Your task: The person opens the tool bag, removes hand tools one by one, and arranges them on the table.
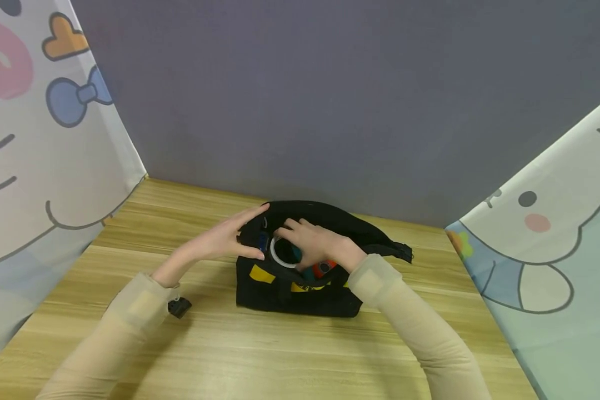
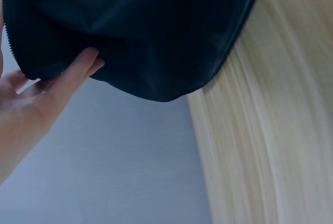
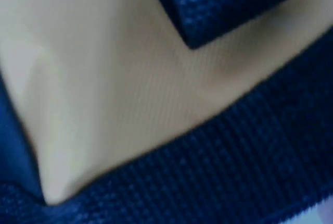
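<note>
A black tool bag with yellow patches stands on the table, its zipped mouth open. My left hand holds the bag's left end, thumb in front and fingers at the back. In the left wrist view, fingers of the left hand lie against the black fabric beside the zip. My right hand reaches into the mouth, fingers bent over a white ring that looks like a tape roll. An orange-red item sits under that hand. The right wrist view shows only yellow fabric and dark webbing close up.
A small black clip-like object lies on the wooden table beside the left sleeve. Behind the bag rises a grey partition. Printed cloth panels stand at the left and right.
</note>
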The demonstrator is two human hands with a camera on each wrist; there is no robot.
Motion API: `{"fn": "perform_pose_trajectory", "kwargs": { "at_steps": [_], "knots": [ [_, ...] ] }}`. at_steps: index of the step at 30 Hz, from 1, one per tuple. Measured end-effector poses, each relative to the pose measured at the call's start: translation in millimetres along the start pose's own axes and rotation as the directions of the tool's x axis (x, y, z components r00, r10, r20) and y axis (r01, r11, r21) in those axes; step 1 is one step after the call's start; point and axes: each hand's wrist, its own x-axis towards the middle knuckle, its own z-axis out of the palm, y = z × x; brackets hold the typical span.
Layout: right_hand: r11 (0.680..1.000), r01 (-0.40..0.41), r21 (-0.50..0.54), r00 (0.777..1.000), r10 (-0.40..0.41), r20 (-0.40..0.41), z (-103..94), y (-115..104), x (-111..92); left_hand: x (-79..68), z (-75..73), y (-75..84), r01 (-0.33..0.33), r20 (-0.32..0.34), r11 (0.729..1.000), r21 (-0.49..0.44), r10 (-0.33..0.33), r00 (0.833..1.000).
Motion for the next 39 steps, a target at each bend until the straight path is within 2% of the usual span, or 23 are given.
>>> {"fn": "perform_pose_trajectory", "kwargs": {
  "at_steps": [8, 13, 26, 39],
  "knots": [
    [1.000, -0.009, 0.024, 0.999, 0.010, -0.030, -1.3, 7.6, -11.5, 1.6, 1.5, -1.3, -0.028, -0.001, 0.998, 0.047, 0.028, 1.000],
    [0.998, -0.038, 0.044, 0.999, 0.040, -0.035, -8.5, 11.3, -21.7, 3.3, 0.6, 1.2, -0.014, 0.024, 0.997, 0.079, 0.012, 1.000],
    [0.995, -0.036, 0.090, 0.996, 0.043, -0.074, -36.1, 15.2, -51.3, 2.0, -3.9, -4.3, 0.005, 0.057, 0.999, 0.046, -0.008, 0.998],
    [0.989, -0.102, 0.106, 0.983, 0.117, -0.145, -54.8, 29.0, -84.2, 3.4, -2.7, -2.0, 0.019, 0.076, 0.999, 0.031, -0.022, 0.997]
  ]
}}
